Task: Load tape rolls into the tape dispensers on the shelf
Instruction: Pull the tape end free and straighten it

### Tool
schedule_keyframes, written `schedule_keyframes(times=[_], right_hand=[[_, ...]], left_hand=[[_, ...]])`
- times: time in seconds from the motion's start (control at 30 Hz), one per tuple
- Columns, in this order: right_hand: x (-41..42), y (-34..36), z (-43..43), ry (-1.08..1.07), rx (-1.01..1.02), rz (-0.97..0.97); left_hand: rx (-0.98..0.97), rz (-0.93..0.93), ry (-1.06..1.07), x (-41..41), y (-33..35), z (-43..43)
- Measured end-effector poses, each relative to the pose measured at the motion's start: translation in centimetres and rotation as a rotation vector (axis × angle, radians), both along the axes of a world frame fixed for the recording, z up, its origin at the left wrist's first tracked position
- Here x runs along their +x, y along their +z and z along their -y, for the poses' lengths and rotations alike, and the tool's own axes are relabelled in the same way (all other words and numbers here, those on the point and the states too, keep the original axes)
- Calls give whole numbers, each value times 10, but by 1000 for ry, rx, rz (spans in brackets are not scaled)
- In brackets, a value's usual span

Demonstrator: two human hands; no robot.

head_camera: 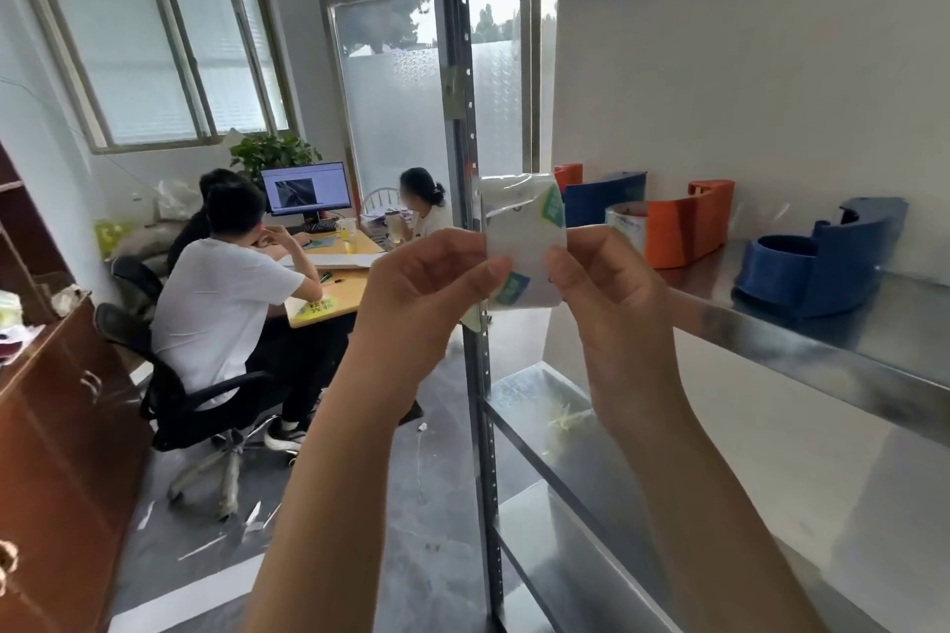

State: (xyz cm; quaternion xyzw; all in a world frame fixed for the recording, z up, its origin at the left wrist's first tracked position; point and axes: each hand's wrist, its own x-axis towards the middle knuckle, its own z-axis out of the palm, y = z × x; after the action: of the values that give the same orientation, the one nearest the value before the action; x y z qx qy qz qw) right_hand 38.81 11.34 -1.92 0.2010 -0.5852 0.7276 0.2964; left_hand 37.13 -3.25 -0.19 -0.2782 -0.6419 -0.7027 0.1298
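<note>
Head camera view, looking forward past two raised bare forearms toward a metal shelf (802, 350) on the right. Both hands hold one tape roll (524, 242) at chest height, in front of the shelf's upright post (465, 118). The roll is white, wrapped in clear film, with green label patches; the print on them is too blurred to read. The left hand (426, 283) pinches the roll's left edge, thumb in front, its other fingers curled behind. The right hand (611, 283) pinches the right edge the same way, thumb pressed on the wrapper. Both wrists bend inward, so the hands face each other.

On the shelf behind sit four tape dispensers. Nearest is a blue dispenser (817, 267), apart from the rest. Farther back an orange dispenser (689, 226) has a white roll (624, 224) at its left end. Beyond it stand a second blue one (601, 201) and a second orange one (568, 176). No writing on them can be read.
</note>
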Motion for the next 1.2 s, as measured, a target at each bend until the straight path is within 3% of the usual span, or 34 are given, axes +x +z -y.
schedule_keyframes(times=[0.5, 0.83, 1.2], right_hand=[[-68, 24, -34, -248, -32, -29], [-38, 40, -83, -552, 14, -107], [-17, 46, -73, -1043, 127, -26]], left_hand=[[-6, -45, -276, -99, 26, -43], [17, -73, -623, -122, 37, -120], [39, -84, -1093, -141, 41, -160]])
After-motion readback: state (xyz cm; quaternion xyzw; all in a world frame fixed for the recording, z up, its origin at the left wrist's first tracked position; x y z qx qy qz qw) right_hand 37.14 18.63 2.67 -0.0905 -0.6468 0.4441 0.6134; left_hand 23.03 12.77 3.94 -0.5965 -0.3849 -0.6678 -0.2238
